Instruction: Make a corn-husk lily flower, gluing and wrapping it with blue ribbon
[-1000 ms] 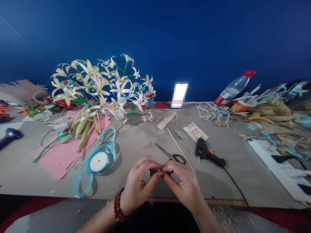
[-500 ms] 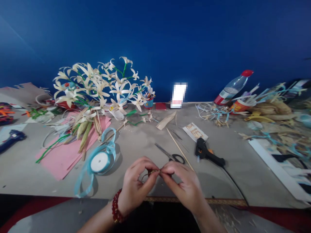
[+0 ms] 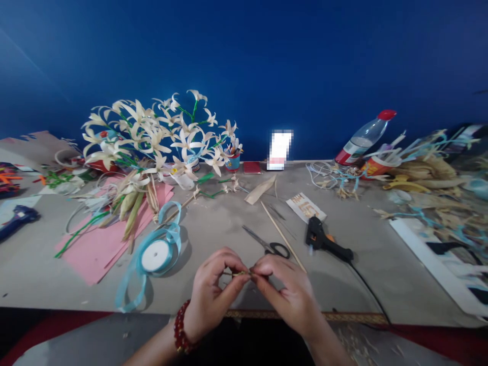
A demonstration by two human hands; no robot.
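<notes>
Strip (image 3: pixel 239 274): thin, tan, pinched between the fingertips of left hand (image 3: pixel 219 290) and right hand (image 3: pixel 286 290), just nearer than the scissors (image 3: pixel 270 247); fingers hid much of it.
Stick (image 3: pixel 277 226): slanted close along scissors' right side.
Glue gun (image 3: pixel 328 243): lay right of scissors, cord (image 3: pixel 369 290) trailing nearer.
Ribbon spool (image 3: pixel 154 255): sat left of scissors, loops loose.
White flowers (image 3: pixel 155 138): stood beyond scissors, leftward.
Bottle (image 3: pixel 362 140): leaned beyond scissors, far right.

apparently tan strand (image 3: pixel 237 274), blue ribbon (image 3: pixel 136 256)
</notes>
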